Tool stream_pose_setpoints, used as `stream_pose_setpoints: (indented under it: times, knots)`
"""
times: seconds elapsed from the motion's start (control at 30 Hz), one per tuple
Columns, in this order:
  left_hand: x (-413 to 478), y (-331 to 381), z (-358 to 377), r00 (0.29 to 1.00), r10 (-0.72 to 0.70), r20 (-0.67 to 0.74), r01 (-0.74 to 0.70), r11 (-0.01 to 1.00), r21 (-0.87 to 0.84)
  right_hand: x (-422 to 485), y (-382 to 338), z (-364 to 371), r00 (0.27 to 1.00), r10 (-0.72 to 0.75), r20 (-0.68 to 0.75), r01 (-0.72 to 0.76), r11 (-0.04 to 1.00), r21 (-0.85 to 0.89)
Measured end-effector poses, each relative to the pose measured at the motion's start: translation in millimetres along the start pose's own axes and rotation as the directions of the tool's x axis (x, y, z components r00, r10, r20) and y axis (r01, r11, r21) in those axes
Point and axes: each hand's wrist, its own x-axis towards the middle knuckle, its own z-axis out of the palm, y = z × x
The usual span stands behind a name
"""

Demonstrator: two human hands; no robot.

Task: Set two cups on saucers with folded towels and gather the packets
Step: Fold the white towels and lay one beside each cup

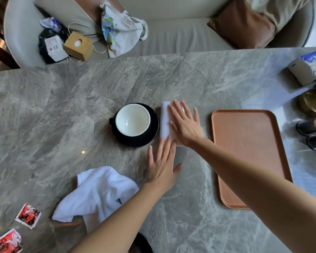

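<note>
A white-lined black cup (pixel 133 119) stands on a black saucer (pixel 151 133) in the middle of the marble table. Just right of the saucer lies a folded white towel (pixel 165 121). My right hand (pixel 185 124) lies flat on that towel with its fingers spread. My left hand (pixel 161 166) is flat too, its fingertips touching the towel's near end. A second white towel (pixel 97 194) lies crumpled at the near left. Two red packets (pixel 28 216) (pixel 6 242) lie at the near left corner. Part of another black saucer (pixel 143 243) shows at the bottom edge under my left forearm.
An orange tray (pixel 248 157) lies right of the towel. Dark small cups (pixel 312 134), a brass bowl (pixel 313 102) and a blue tissue pack (pixel 310 68) sit at the far right. A sofa beyond the table holds bags and a wooden tissue box (pixel 78 46).
</note>
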Motion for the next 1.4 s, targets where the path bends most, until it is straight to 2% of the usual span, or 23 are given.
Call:
stream_pose_setpoints:
  times: [0.13,0.43,0.5,0.53,0.6,0.63,0.67,0.73,0.83,0.9,1.0,1.1,1.17,1.3,1.4]
  knots:
    - [0.4,-0.6,4.0,0.997,-0.015,0.073,0.010,0.998,0.069,0.0,2.7,6.8,0.999,0.038,0.032,-0.038,0.999,-0.008]
    - [4.2,-4.6,-8.5,0.990,0.014,0.143,-0.017,1.000,0.020,3.0,-6.1,0.4,0.994,0.091,0.067,-0.089,0.995,-0.035]
    - [0.8,-7.1,-19.1,0.993,0.039,0.114,-0.036,0.999,-0.023,-0.6,-17.1,-6.2,0.989,0.138,-0.050,-0.136,0.990,0.032]
    - [-3.5,-10.3,-25.3,0.995,0.057,0.078,-0.052,0.996,-0.067,-5.8,-24.2,-9.9,0.975,0.157,-0.160,-0.145,0.986,0.082]
    - [-19.4,-22.3,-40.7,0.997,0.082,-0.014,-0.083,0.982,-0.167,-24.2,-40.4,-15.9,0.924,0.161,-0.346,-0.091,0.973,0.211]
    - [-30.9,-31.3,-49.0,0.994,0.088,-0.070,-0.101,0.974,-0.204,-37.1,-48.1,-16.7,0.926,0.136,-0.352,-0.036,0.961,0.275]
    - [-44.3,-42.8,-56.3,0.988,0.092,-0.126,-0.119,0.966,-0.229,-51.5,-56.3,-15.3,0.952,0.090,-0.291,0.014,0.942,0.335]
    - [-73.9,-71.2,-67.0,0.973,0.100,-0.206,-0.151,0.957,-0.250,-82.4,-76.2,-10.9,0.998,-0.046,-0.047,0.060,0.927,0.370]
    - [-115.2,-118.9,-73.9,0.970,0.100,-0.223,-0.146,0.969,-0.198,-119.1,-108.1,7.0,0.935,-0.267,0.234,0.196,0.938,0.287]
    - [-135.3,-148.9,-72.0,0.977,0.052,-0.209,-0.077,0.990,-0.115,-133.0,-127.4,17.7,0.889,-0.310,0.337,0.209,0.930,0.303]
    - [-151.6,-183.6,-61.4,0.997,0.005,-0.081,-0.002,0.999,0.032,-137.1,-151.0,31.3,0.887,-0.223,0.404,0.088,0.942,0.325]
    - [-161.7,-208.2,-46.8,0.988,-0.061,0.145,0.055,0.998,0.043,-134.1,-171.8,43.4,0.909,-0.060,0.412,-0.073,0.951,0.301]
    - [-165.8,-216.6,-35.9,0.976,-0.069,0.207,0.063,0.997,0.036,-132.6,-182.7,50.3,0.906,-0.013,0.424,-0.149,0.926,0.347]
    - [-165.5,-221.4,-33.0,0.988,-0.077,0.132,0.083,0.996,-0.037,-128.4,-197.8,57.5,0.897,0.093,0.433,-0.272,0.888,0.372]
    - [-162.2,-222.2,-39.6,0.999,-0.035,-0.013,0.033,0.989,-0.143,-125.4,-205.2,62.6,0.891,0.192,0.410,-0.372,0.828,0.420]
